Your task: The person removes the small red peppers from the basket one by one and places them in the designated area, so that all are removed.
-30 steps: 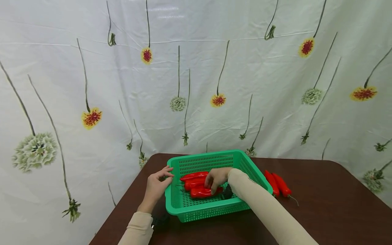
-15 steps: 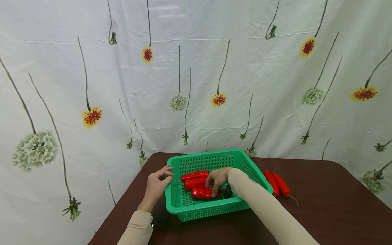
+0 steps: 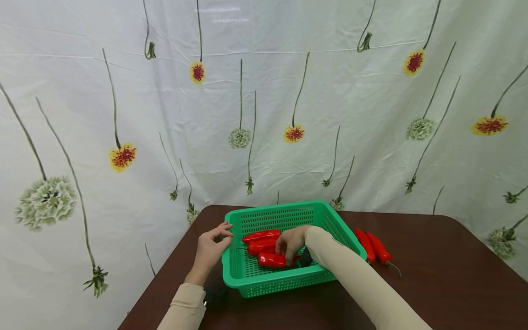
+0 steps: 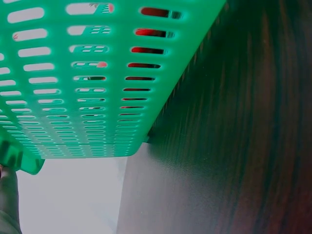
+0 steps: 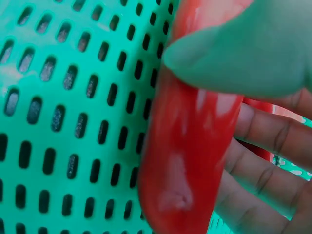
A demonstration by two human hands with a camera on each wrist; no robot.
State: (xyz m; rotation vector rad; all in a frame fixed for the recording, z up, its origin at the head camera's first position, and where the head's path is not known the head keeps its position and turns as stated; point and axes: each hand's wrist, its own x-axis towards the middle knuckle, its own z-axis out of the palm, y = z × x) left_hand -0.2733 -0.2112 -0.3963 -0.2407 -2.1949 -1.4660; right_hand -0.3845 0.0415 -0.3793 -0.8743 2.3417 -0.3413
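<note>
A green plastic basket (image 3: 284, 276) with slotted sides stands on the table. Inside, in the head view, lie several long glossy red peppers (image 3: 257, 247). My right hand (image 3: 292, 240) reaches down into the basket and grips the nearest red pepper (image 5: 187, 146). The right wrist view shows the thumb (image 5: 219, 58) across one side and the fingers on the other, the pepper close over the slotted floor. At the basket's left rim, my left hand (image 3: 211, 250) holds the edge. In the left wrist view only a small part of that hand (image 4: 9, 200) shows below the rim.
Two more red peppers (image 3: 373, 247) lie side by side on the dark brown table (image 3: 445, 275), just right of the basket. Behind the table hangs a pale flowered cloth (image 3: 264, 151). Both forearms wear beige sleeves (image 3: 354, 279).
The nearest pepper in the basket has shifted slightly to the right under my right hand. My left hand stays at the rim.
</note>
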